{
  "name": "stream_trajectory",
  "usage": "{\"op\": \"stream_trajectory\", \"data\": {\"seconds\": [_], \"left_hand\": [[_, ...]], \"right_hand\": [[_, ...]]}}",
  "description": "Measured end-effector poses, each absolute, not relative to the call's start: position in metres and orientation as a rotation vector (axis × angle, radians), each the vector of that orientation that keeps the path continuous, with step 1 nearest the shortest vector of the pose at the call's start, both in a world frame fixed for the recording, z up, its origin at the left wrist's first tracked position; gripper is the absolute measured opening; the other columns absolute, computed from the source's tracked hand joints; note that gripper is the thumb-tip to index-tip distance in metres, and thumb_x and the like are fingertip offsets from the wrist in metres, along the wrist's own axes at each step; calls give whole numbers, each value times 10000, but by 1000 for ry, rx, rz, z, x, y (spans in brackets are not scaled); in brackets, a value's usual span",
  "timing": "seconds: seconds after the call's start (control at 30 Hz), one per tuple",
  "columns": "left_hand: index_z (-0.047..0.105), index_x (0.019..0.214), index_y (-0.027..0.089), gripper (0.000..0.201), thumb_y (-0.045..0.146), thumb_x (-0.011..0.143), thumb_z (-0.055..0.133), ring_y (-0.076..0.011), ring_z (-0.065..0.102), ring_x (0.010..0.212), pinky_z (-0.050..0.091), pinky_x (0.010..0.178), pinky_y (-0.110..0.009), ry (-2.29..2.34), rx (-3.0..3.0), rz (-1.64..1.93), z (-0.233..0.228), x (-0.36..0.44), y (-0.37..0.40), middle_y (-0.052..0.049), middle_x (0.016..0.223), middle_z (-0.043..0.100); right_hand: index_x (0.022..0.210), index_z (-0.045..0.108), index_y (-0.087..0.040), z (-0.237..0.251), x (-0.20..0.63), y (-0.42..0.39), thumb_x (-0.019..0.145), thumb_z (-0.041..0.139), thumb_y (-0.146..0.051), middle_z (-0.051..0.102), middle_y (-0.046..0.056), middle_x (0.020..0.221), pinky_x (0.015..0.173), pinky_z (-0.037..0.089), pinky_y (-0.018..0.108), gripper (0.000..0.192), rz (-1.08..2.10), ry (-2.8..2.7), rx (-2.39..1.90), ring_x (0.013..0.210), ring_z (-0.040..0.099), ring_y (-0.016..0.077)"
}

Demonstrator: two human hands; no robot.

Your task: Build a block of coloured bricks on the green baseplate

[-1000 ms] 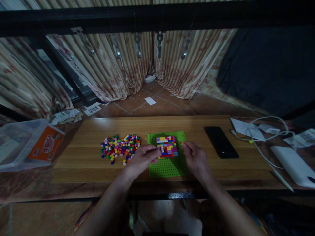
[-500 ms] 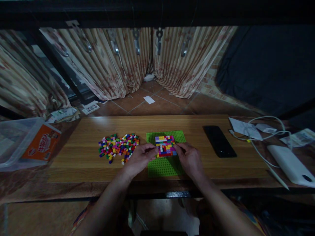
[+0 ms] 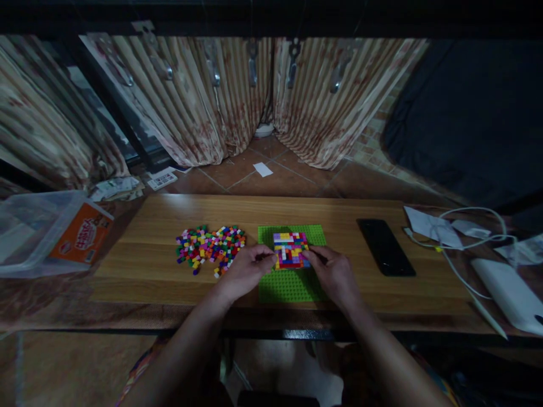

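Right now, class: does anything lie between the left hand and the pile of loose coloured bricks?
Nothing visible does. The left hand rests at the brick patch on the green baseplate; the loose bricks lie just left of it, with only bare table between.

On the wooden surface [image 3: 148,254] there's a black phone [image 3: 385,247], some white cable [image 3: 462,237] and a white power bank [image 3: 509,294], plus a clear plastic tub [image 3: 38,237] off left and striped curtains [image 3: 203,107] behind.
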State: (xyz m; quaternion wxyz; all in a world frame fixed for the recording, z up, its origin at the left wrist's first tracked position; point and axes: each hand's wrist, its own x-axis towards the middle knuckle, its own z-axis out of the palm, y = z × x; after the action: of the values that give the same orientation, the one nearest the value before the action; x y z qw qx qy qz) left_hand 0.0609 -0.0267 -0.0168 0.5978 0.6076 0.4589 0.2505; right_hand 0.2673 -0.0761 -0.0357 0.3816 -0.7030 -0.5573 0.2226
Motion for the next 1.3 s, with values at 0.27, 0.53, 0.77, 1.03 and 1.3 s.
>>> {"op": "stream_trajectory", "data": {"seconds": [0.27,0.53,0.77,1.03,1.3], "left_hand": [[653,745,161,220,372,784,604,-118,515,630,387,587,-228,1080,1448,597,-15,59,-27,8,670,599],[659,734,162,234,380,789,595,-121,503,608,382,570,-226,1072,1495,609,-18,59,-27,1,661,597],[660,724,166,222,364,794,585,-120,493,598,363,562,-231,1095,1527,595,-12,60,-29,5,655,592],[658,719,160,212,352,785,595,-120,516,624,387,586,-228,1089,1545,639,-14,52,-22,7,659,597],[657,724,144,239,382,749,648,-104,514,589,400,571,-209,1317,1401,957,-3,3,2,18,620,583]], "right_hand": [[750,677,-166,-34,271,-75,924,364,-532,668,66,665,584,406,290,512,601,-1475,-1865,624,604,194],[849,729,-159,-46,274,-66,832,509,-577,714,52,718,591,446,290,473,786,-1287,-1777,658,632,203],[865,747,-136,-50,276,-64,772,591,-579,736,71,764,607,473,296,478,886,-1166,-1727,685,651,210],[825,739,-140,-51,278,-64,761,597,-596,725,61,709,581,469,291,482,887,-1188,-1735,635,641,197],[880,707,-163,-29,268,-73,848,559,-510,720,71,770,597,492,308,379,475,-1201,-1682,637,648,196]]}}
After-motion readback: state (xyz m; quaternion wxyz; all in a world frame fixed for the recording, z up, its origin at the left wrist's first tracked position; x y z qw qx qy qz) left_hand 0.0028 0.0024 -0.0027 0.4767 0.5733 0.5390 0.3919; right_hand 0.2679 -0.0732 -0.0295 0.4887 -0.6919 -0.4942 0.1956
